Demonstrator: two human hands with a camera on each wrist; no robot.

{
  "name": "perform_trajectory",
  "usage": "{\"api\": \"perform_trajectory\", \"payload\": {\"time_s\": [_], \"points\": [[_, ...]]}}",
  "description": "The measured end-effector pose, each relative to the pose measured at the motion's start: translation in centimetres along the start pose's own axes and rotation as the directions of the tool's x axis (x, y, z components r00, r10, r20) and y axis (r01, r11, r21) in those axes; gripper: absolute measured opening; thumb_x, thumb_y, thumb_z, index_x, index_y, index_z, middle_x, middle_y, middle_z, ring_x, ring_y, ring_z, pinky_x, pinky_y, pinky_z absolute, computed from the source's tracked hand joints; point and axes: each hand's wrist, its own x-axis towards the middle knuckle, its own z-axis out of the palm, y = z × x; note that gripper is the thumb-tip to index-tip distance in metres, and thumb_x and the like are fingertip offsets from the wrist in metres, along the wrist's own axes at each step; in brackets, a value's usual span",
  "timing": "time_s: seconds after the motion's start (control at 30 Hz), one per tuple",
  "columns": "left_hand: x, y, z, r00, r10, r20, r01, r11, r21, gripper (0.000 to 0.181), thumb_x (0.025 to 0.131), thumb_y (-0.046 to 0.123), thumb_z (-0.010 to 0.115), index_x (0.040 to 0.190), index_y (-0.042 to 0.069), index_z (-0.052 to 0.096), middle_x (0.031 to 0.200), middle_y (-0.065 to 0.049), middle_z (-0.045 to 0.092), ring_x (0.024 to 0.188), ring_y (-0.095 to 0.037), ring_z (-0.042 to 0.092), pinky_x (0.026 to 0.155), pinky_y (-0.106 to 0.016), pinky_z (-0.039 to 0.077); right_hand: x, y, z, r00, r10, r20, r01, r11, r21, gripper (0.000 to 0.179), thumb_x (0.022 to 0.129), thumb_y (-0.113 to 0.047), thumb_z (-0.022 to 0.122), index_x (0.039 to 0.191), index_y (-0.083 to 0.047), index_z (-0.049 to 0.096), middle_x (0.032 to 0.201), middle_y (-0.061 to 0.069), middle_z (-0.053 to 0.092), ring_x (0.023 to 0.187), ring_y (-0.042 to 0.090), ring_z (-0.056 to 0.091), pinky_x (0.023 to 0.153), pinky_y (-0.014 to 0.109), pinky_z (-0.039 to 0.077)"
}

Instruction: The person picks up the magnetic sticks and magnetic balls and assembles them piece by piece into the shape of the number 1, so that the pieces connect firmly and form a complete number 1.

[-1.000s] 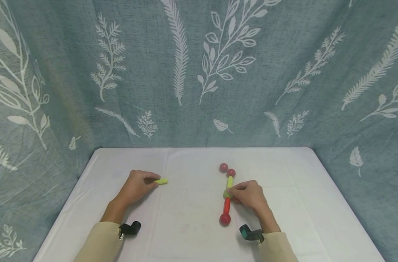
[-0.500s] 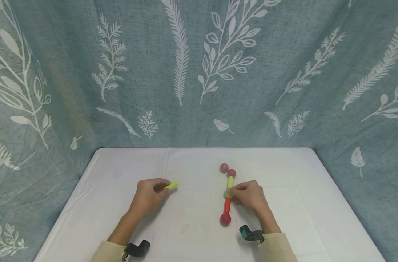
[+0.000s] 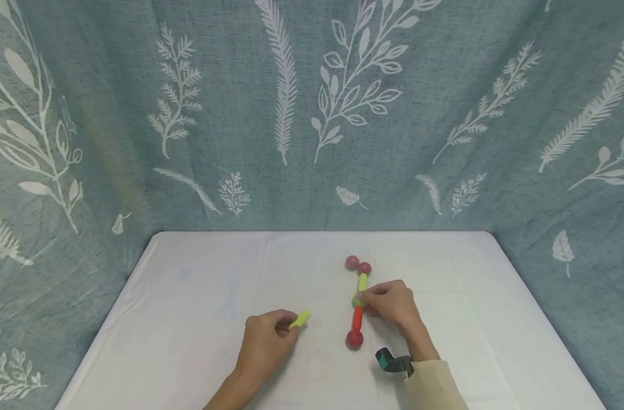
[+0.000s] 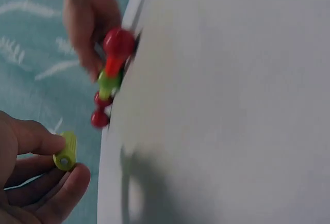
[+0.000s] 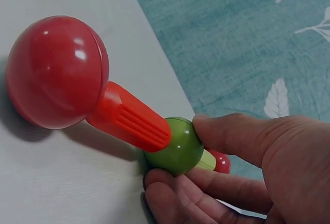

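My left hand (image 3: 265, 341) pinches a short yellow-green rod (image 4: 66, 152) between thumb and fingers, held up left of the joined toy pieces; a round metallic spot shows at the rod's end in the left wrist view. My right hand (image 3: 391, 304) grips a green ball (image 5: 175, 146) midway along a chain. From that ball a red rod (image 5: 134, 121) leads to a large red ball (image 5: 59, 72) at the near end. On the far side, another yellow-green rod (image 3: 362, 282) runs to a smaller red ball (image 3: 364, 268).
One more red ball (image 3: 351, 262) sits right beside the chain's far end. A white cloth covers the table (image 3: 199, 285), and a blue-green leaf-patterned curtain (image 3: 291, 114) hangs behind it. A black camera (image 3: 391, 361) is strapped to the right wrist.
My left hand, with the yellow-green rod, has moved right and nearer to the body, toward the chain. My right hand keeps its grip on the green ball, and the chain has barely shifted.
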Motion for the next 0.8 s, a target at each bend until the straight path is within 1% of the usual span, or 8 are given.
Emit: {"api": "perform_trajectory", "payload": {"time_s": [0.2,0.33,0.4,0.47,0.57,0.67,0.7,0.8], "points": [[-1.9,1.5,2.8,0.999,0.008,0.045,-0.009,1.0,0.03,0.019,0.082,-0.005,0.088,0.098,0.0,0.081,0.085,-0.01,0.082,0.069,-0.004,0.073,0.064,-0.012,0.057,0.6,-0.1,-0.2,1.0,0.006,0.004,-0.006,1.0,0.003,0.029,0.094,-0.033,0.084,0.107,-0.007,0.086,0.085,0.004,0.079,0.081,0.021,0.071,0.075,0.034,0.055],[-2.7,1.9,4.2,0.994,-0.023,0.104,0.03,0.997,-0.072,0.015,0.083,-0.003,0.087,0.097,0.001,0.081,0.084,-0.009,0.082,0.069,-0.005,0.073,0.065,-0.015,0.06,0.8,-0.1,-0.3,1.0,0.005,0.008,-0.006,1.0,0.006,0.031,0.095,-0.034,0.084,0.108,-0.007,0.085,0.087,0.004,0.08,0.082,0.02,0.071,0.077,0.035,0.057],[-3.0,2.0,4.7,0.987,-0.074,0.145,0.096,0.984,-0.151,0.014,0.084,-0.001,0.088,0.096,0.002,0.082,0.086,-0.007,0.082,0.071,-0.007,0.075,0.067,-0.019,0.063,0.9,-0.1,-0.3,1.0,0.01,0.009,-0.01,1.0,0.012,0.031,0.095,-0.034,0.084,0.108,-0.006,0.085,0.088,0.004,0.08,0.081,0.019,0.073,0.077,0.035,0.058],[-3.2,2.0,5.2,0.969,-0.143,0.201,0.188,0.956,-0.227,0.012,0.085,0.002,0.088,0.095,0.005,0.082,0.085,-0.005,0.082,0.074,-0.01,0.077,0.07,-0.023,0.064,0.9,-0.1,-0.3,1.0,0.016,0.011,-0.017,1.0,0.018,0.032,0.095,-0.034,0.085,0.108,-0.005,0.084,0.089,0.005,0.081,0.081,0.018,0.074,0.077,0.035,0.059],[-3.0,2.3,5.5,0.917,-0.266,0.299,0.361,0.871,-0.333,0.011,0.086,0.005,0.086,0.096,0.006,0.082,0.082,-0.002,0.081,0.073,-0.013,0.079,0.07,-0.025,0.065,1.0,-0.1,-0.3,1.0,0.016,0.012,-0.016,1.0,0.026,0.033,0.094,-0.034,0.085,0.108,-0.004,0.084,0.089,0.005,0.081,0.079,0.017,0.075,0.075,0.034,0.06],[-2.8,2.5,5.7,0.87,-0.336,0.361,0.469,0.791,-0.393,0.012,0.086,0.005,0.083,0.097,0.004,0.081,0.081,-0.004,0.08,0.072,-0.016,0.08,0.07,-0.026,0.066,1.0,-0.1,-0.3,1.0,0.01,0.011,-0.01,0.999,0.031,0.033,0.094,-0.033,0.085,0.109,-0.004,0.084,0.088,0.005,0.081,0.079,0.017,0.075,0.074,0.033,0.059],[-2.7,2.6,5.7,0.86,-0.347,0.373,0.488,0.774,-0.405,0.012,0.086,0.004,0.082,0.099,0.003,0.081,0.082,-0.005,0.08,0.072,-0.018,0.081,0.071,-0.027,0.066,1.0,-0.1,-0.3,1.0,0.009,0.01,-0.009,0.999,0.032,0.032,0.095,-0.033,0.085,0.108,-0.004,0.084,0.088,0.005,0.081,0.078,0.017,0.075,0.074,0.032,0.059],[-2.3,2.7,5.7,0.843,-0.369,0.392,0.516,0.76,-0.395,0.014,0.087,0.004,0.082,0.101,0.002,0.081,0.083,-0.005,0.08,0.073,-0.019,0.082,0.072,-0.028,0.067,0.9,-0.1,-0.3,1.0,0.009,0.008,-0.009,0.999,0.03,0.031,0.095,-0.032,0.084,0.108,-0.004,0.084,0.087,0.005,0.081,0.078,0.016,0.075,0.074,0.032,0.059]]}}
